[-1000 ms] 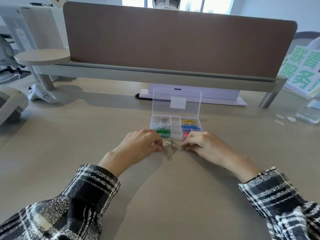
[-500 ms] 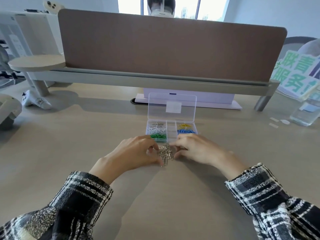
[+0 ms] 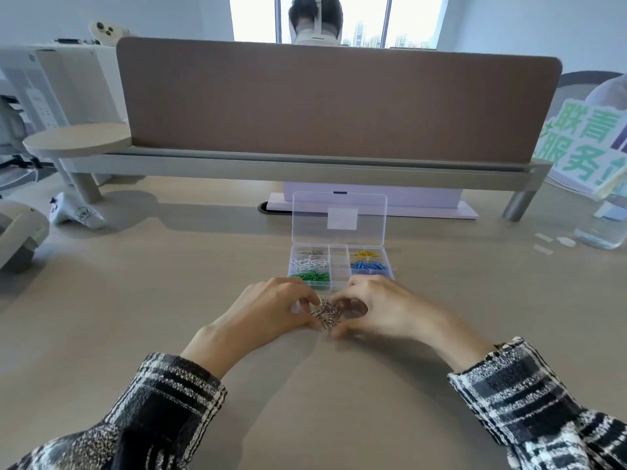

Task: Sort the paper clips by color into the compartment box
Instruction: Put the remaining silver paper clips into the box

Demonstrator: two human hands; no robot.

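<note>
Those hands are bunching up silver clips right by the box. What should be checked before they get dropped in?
1. Lid open and upright: ok.
2. Silver clips gathered between left hand and right hand: ok.
3. Clips lifted off the table: cannot tell.
4. Far-left compartment already holding silver clips: ok.
5. Stray coloured clips mixed into the pile: cannot tell.
6. Box within reach, just beyond the hands: ok.

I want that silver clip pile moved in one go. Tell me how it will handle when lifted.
The silver clip pile is a loose tangle, so it will probably shed clips. It looks light. The clips are smooth metal, so some may slip between the fingers.
</note>
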